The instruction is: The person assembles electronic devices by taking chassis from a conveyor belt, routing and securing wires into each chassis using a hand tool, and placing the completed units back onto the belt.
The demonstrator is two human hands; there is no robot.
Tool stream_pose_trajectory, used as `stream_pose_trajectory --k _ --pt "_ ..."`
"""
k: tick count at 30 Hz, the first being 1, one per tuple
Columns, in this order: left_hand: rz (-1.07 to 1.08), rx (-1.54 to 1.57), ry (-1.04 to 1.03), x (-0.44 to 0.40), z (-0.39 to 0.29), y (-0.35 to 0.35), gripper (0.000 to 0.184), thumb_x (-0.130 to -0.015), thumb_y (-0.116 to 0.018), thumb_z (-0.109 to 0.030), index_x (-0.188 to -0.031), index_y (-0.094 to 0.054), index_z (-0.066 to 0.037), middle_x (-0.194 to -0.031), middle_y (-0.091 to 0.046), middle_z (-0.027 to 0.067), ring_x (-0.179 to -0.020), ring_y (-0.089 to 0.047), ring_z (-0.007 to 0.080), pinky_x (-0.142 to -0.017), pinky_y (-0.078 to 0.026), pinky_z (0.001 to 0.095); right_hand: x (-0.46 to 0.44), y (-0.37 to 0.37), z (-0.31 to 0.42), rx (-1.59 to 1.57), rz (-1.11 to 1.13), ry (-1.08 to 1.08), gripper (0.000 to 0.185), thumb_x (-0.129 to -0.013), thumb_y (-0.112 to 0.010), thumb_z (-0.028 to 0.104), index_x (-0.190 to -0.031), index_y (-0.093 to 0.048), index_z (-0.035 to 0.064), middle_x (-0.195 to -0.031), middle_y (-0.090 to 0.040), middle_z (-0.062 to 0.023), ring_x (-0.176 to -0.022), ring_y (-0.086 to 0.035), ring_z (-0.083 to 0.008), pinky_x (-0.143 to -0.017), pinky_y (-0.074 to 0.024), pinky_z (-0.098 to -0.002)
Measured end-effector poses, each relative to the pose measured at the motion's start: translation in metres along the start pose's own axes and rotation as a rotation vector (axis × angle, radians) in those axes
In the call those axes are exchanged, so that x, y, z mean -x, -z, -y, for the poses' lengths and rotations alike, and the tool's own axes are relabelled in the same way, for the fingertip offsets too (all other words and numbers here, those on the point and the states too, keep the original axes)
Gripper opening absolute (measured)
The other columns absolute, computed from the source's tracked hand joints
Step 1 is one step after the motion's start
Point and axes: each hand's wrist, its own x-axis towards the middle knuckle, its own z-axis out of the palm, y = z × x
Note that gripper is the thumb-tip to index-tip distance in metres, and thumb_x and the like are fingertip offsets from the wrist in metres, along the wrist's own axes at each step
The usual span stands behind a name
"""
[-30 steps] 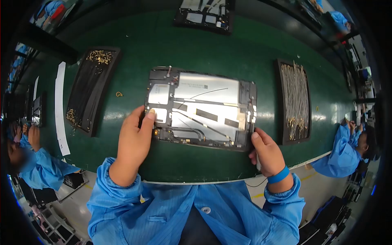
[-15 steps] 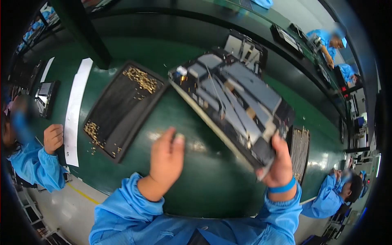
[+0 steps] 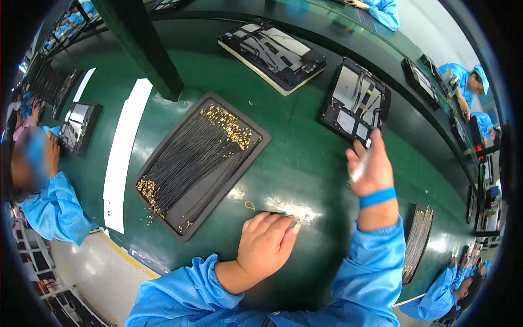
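Note:
My left hand (image 3: 266, 245) rests low over the green table with its fingers curled down. A dark edge shows beneath the fingertips, but what it belongs to is hidden. Just beyond them lies a small yellow loop (image 3: 249, 205). My right hand (image 3: 377, 171), with a blue wristband, reaches to the near end of an opened flat device (image 3: 357, 101); whether it touches is unclear. A slim pale thing (image 3: 359, 166), too blurred to name, lies between its fingers. Another opened device (image 3: 275, 57) lies farther back. Left of my hands, a black tray (image 3: 202, 220) holds thin black cables (image 3: 188, 144) with gold ends.
A long white strip (image 3: 122, 163) lies left of the tray, near a dark post (image 3: 139, 49). Another cable tray (image 3: 418, 240) is at the right. A co-worker in blue (image 3: 54, 207) sits at the left with another device (image 3: 79, 128). Shelf rails run along the back.
The device my right hand held now lies at the back of the table. That hand has moved up to the other device. My left hand has moved right and lower, with its fingers now curled.

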Motion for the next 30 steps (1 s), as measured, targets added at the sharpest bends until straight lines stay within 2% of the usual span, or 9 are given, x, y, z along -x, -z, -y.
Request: stream_pose_trajectory --k 4,8,11,15,22,25,26,29,30 --pt "0.049 -0.005 0.034 -0.001 -0.003 0.001 0.017 -0.071 -0.058 -0.016 -0.082 -0.059 -0.003 -0.079 -0.058 0.008 -0.077 -0.052 0.025 -0.072 -0.038 0.0334 -0.001 0.033 0.001 -0.216 -0.106 -0.193 0.047 -0.078 -0.049 0.043 -0.114 -0.036 0.0164 -0.107 -0.041 -0.0119 -0.061 -0.05 -0.0186 -0.039 -0.0392 -0.0192" --pt "0.034 -0.035 -0.004 0.0 -0.003 -0.001 0.018 -0.07 -0.059 -0.017 -0.083 -0.059 -0.004 -0.079 -0.058 0.0073 -0.078 -0.052 0.0247 -0.072 -0.038 0.0331 -0.033 0.022 0.005 -0.383 -0.063 -0.21 0.039 -0.077 -0.05 0.043 -0.096 -0.043 0.0103 -0.083 -0.046 -0.0089 -0.058 -0.048 -0.0164 -0.037 -0.0386 -0.019" --pt "0.024 -0.043 -0.006 0.001 -0.001 -0.002 0.018 -0.07 -0.06 -0.017 -0.083 -0.059 -0.004 -0.08 -0.058 0.0067 -0.078 -0.052 0.0242 -0.073 -0.037 0.0326 -0.05 0.008 0.005 -0.438 -0.125 -0.154 0.038 -0.077 -0.051 0.044 -0.093 -0.043 0.01 -0.078 -0.044 -0.0071 -0.055 -0.045 -0.015 -0.037 -0.0382 -0.0185" --pt "0.04 -0.053 0.011 0.0 -0.003 -0.001 0.018 -0.07 -0.061 -0.017 -0.083 -0.059 -0.005 -0.081 -0.058 0.0061 -0.078 -0.051 0.0237 -0.073 -0.037 0.0322 -0.061 -0.003 0.002 -0.446 -0.206 -0.044 0.034 -0.074 -0.056 0.041 -0.084 -0.043 0.0107 -0.073 -0.042 -0.0047 -0.053 -0.043 -0.0128 -0.037 -0.0378 -0.0177" --pt "0.107 0.023 0.024 0.002 0.004 0.002 0.02 -0.073 -0.059 -0.017 -0.087 -0.057 -0.003 -0.083 -0.058 0.0074 -0.082 -0.052 0.0226 -0.076 -0.039 0.0323 -0.015 0.009 -0.002 -0.287 -0.012 -0.194 0.022 -0.074 -0.056 0.039 -0.073 -0.048 0.0196 -0.053 -0.046 0.0038 -0.041 -0.045 -0.0111 -0.032 -0.0357 -0.0186" --pt "0.021 0.481 0.395 0.009 0.002 0.0 0.027 -0.078 -0.055 -0.022 -0.095 -0.054 -0.001 -0.088 -0.056 0.0083 -0.085 -0.052 0.0187 -0.079 -0.04 0.0311 0.047 0.028 -0.017 -0.304 0.03 -0.289 0.025 -0.075 -0.052 0.044 -0.074 -0.048 0.0195 -0.052 -0.049 0.0026 -0.039 -0.047 -0.0123 -0.03 -0.0345 -0.0208" --pt "0.021 0.696 0.538 0.004 -0.011 0.006 0.036 -0.082 -0.05 -0.026 -0.107 -0.046 0.0 -0.092 -0.054 0.0083 -0.086 -0.051 0.0161 -0.08 -0.04 0.031 0.07 0.036 -0.022 -0.283 0.068 -0.299 0.026 -0.075 -0.051 0.045 -0.074 -0.048 0.0189 -0.053 -0.049 0.0019 -0.04 -0.048 -0.0136 -0.03 -0.0347 -0.0225" --pt "0.072 1.329 1.011 0.005 -0.022 0.0 0.04 -0.082 -0.048 -0.026 -0.113 -0.041 -0.001 -0.094 -0.053 0.0088 -0.087 -0.051 0.0181 -0.081 -0.04 0.033 0.131 0.066 -0.049 -0.243 0.11 -0.414 0.031 -0.076 -0.048 0.047 -0.078 -0.048 0.0162 -0.055 -0.05 -0.0012 -0.043 -0.05 -0.0175 -0.033 -0.0364 -0.027" --pt "0.145 1.387 0.98 0.008 -0.024 -0.002 0.041 -0.082 -0.048 -0.023 -0.115 -0.037 -0.002 -0.099 -0.052 0.0092 -0.089 -0.051 0.019 -0.081 -0.041 0.0345 0.149 0.073 -0.059 -0.209 0.142 -0.466 0.031 -0.078 -0.047 0.046 -0.079 -0.047 0.0144 -0.057 -0.051 -0.0026 -0.043 -0.05 -0.0185 -0.034 -0.037 -0.0275"
